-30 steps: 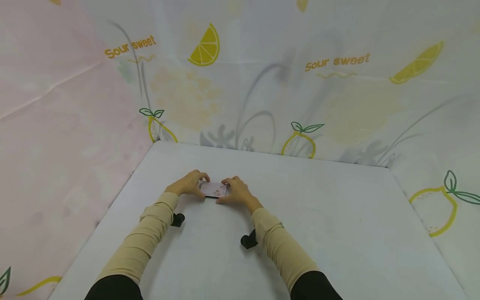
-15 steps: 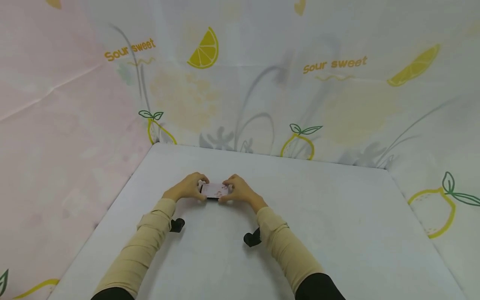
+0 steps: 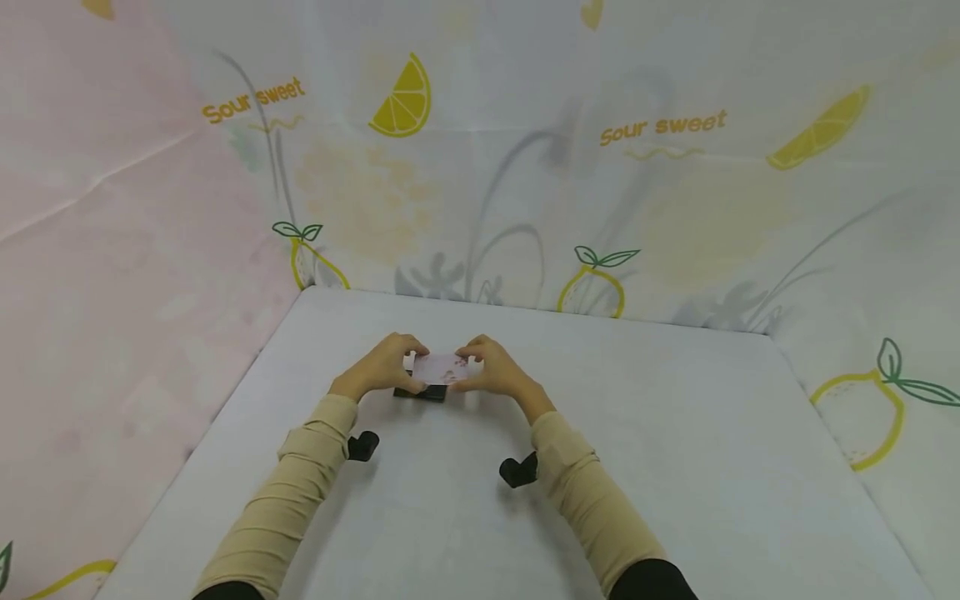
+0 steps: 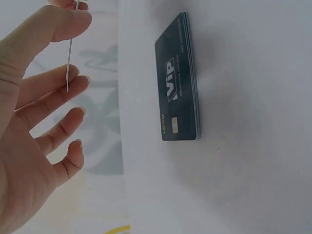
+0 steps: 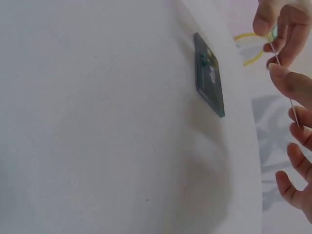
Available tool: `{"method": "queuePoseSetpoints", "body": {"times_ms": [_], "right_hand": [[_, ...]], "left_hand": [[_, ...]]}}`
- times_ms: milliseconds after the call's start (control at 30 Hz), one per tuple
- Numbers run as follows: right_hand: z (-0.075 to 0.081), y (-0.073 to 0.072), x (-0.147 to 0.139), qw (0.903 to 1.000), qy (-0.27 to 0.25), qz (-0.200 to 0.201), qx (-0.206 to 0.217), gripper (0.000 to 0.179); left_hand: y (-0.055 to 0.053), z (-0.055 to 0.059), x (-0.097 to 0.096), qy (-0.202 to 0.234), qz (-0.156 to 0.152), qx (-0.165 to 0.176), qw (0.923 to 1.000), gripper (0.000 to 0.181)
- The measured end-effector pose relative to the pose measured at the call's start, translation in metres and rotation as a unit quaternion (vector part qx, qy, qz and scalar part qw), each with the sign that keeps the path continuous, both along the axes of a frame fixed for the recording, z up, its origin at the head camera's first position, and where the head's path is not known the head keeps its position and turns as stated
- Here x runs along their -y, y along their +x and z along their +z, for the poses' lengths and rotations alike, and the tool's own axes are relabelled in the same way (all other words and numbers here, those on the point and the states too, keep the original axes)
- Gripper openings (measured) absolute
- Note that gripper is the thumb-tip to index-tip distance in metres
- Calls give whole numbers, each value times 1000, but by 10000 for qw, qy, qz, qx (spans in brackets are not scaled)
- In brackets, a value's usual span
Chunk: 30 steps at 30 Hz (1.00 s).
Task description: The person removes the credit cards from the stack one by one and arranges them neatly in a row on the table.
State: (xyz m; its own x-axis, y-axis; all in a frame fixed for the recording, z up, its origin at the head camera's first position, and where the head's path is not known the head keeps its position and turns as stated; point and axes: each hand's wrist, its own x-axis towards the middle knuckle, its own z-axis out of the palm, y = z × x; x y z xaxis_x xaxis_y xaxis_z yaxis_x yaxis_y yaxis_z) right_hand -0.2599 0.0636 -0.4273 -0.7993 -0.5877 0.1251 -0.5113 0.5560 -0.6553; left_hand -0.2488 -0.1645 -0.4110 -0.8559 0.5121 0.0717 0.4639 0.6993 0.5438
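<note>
A thin pale pink card [image 3: 440,368] with a floral print is held up above the table by both hands. My left hand [image 3: 384,367] pinches its left end between thumb and fingers; the left wrist view shows the card [image 4: 69,61] edge-on. At the opposite end, my right hand [image 3: 501,368] pinches the card likewise. Below it on the table lies a small stack of black cards [image 3: 429,393], partly covered by the left hand and the pink card in the head view. In the left wrist view the top black card [image 4: 174,87] shows "VIP" lettering and a gold chip.
The white tabletop [image 3: 675,450] spreads around the hands. Behind it and at both sides hang cloth walls [image 3: 510,167] printed with lemons. Black devices [image 3: 519,471] stick out from both wrists close above the table.
Both hands have lifted the pink card off the black cards and carried it slightly right and away. The black stack beneath has come into view.
</note>
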Motion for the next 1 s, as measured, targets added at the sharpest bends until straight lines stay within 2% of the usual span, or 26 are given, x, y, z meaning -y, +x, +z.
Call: {"method": "queuePoseSetpoints", "body": {"times_ms": [233, 633, 1000], "right_hand": [[7, 5, -9, 9999, -105, -130, -37, 55], [13, 9, -19, 9994, -198, -268, 69, 55], [20, 12, -36, 9989, -155, -431, 64, 56]], "left_hand": [[0, 4, -6, 167, -73, -173, 9997, 52], [2, 8, -15, 270, 73, -88, 9996, 51], [0, 7, -28, 512, -70, -317, 9982, 51]]}}
